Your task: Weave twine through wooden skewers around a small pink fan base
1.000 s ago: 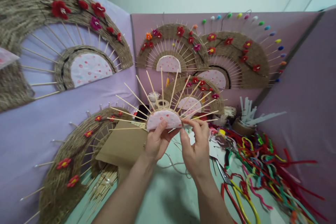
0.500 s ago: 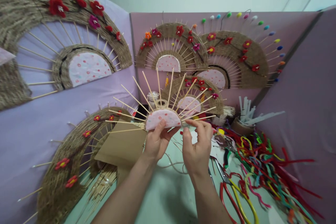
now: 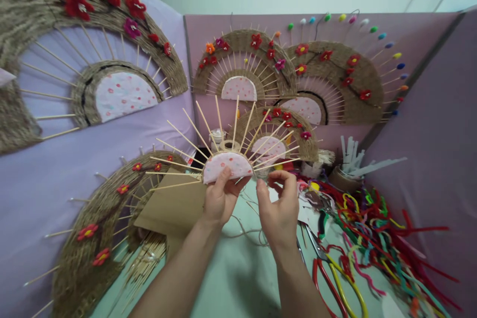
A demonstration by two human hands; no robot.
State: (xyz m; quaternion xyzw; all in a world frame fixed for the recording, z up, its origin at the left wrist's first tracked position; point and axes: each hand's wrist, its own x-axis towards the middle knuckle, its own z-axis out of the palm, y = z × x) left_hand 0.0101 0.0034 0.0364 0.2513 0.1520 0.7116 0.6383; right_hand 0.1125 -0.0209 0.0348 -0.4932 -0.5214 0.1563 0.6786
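Observation:
My left hand [image 3: 219, 198] grips a small half-round fan base [image 3: 228, 166], thumb on its white, red-dotted face and fingers behind. Thin wooden sticks [image 3: 203, 126] radiate from its curved edge, with a narrow band of twine around their roots. Just off the base's right end is my right hand [image 3: 278, 203], its fingers curled and thumb near the index finger. It appears to pinch the thin twine, though the strand is hard to see there. Loose twine [image 3: 242, 231] lies in loops on the table below the hands.
Brown cardboard [image 3: 173, 203] and a bundle of sticks [image 3: 147, 258] lie left. Scissors [image 3: 331, 278] and tangled coloured pipe cleaners [image 3: 368, 228] are at right, near a holder of white glue sticks [image 3: 346, 174]. Several flowered twine fans [image 3: 238, 44] stand against the partitions. A twine roll [image 3: 230, 145] stands behind the base.
The half-round base has shifted slightly left with my left hand. My right hand has moved a little left and down, its index finger drawn back from the sticks.

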